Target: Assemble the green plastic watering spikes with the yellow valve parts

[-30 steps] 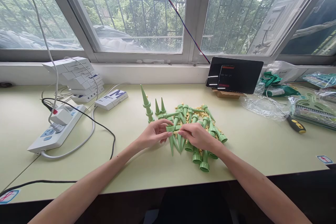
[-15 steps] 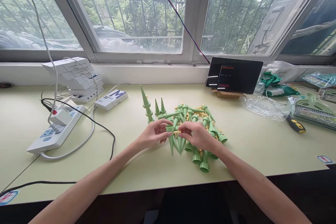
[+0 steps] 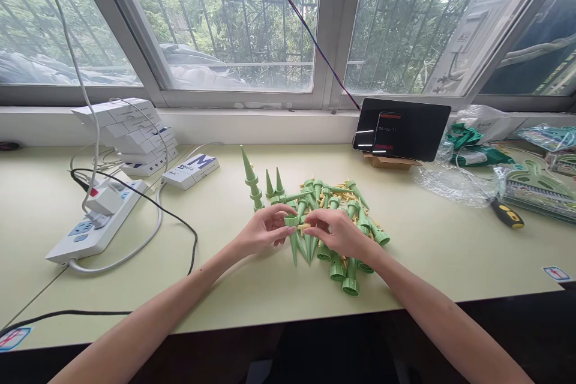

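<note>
A heap of green plastic cone spikes (image 3: 342, 216) mixed with small yellow pieces lies in the middle of the pale table (image 3: 234, 288). My left hand (image 3: 263, 229) is closed around the top of one green spike (image 3: 293, 239) that points toward me. My right hand (image 3: 336, 231) pinches a small yellow piece (image 3: 303, 227) right against that spike's head. Both hands meet over the near left side of the heap. A stack of nested spikes (image 3: 252, 180) and two short ones (image 3: 273, 185) stand just behind my left hand.
A white power strip (image 3: 96, 222) with plugs and black and white cables sits at the left, beside stacked white boxes (image 3: 130, 132). A dark tablet (image 3: 402, 129) leans at the back. Plastic bags, green packaged goods (image 3: 535, 183) and a yellow-handled screwdriver (image 3: 507, 214) lie at the right.
My right hand's fingers have shifted slightly left, bringing the yellow piece up to the spike head held in my left hand. Arms and heap stay put.
</note>
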Action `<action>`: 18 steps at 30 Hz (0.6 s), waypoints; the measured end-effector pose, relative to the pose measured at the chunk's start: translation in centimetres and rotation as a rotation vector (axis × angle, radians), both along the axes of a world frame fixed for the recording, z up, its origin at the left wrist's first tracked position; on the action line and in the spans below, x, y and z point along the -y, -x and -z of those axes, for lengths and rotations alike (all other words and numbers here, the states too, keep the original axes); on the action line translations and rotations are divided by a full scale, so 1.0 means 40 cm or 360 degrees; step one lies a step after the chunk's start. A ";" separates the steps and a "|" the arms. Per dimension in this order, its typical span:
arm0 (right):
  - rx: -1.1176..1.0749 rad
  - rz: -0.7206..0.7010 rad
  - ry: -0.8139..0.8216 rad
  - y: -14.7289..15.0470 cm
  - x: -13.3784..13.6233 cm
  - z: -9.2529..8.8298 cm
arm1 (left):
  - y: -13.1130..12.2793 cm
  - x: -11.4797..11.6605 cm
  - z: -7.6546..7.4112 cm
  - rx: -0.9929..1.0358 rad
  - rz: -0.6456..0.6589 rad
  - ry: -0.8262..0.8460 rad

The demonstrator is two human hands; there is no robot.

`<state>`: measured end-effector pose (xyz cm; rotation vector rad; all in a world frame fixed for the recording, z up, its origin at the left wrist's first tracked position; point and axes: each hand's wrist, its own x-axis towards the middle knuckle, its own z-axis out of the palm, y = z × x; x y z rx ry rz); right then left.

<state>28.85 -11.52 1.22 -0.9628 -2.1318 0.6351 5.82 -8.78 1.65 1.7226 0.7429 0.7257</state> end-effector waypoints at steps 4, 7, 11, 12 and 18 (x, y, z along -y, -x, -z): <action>-0.0015 -0.0006 0.0057 -0.001 0.001 0.002 | 0.000 -0.001 0.002 -0.0008 0.0004 -0.0005; 0.0008 -0.0017 0.0066 0.000 0.003 0.000 | 0.001 -0.002 0.005 -0.0010 0.0012 -0.0015; 0.0037 -0.0023 0.0053 0.003 0.006 -0.008 | 0.002 -0.003 0.006 -0.0005 0.0014 -0.0015; 0.0045 -0.0025 0.0054 0.003 0.006 -0.011 | 0.002 -0.003 0.006 -0.0005 0.0012 -0.0014; 0.0095 -0.0013 0.0069 0.001 0.005 -0.010 | 0.001 -0.002 0.004 -0.0005 -0.0009 -0.0018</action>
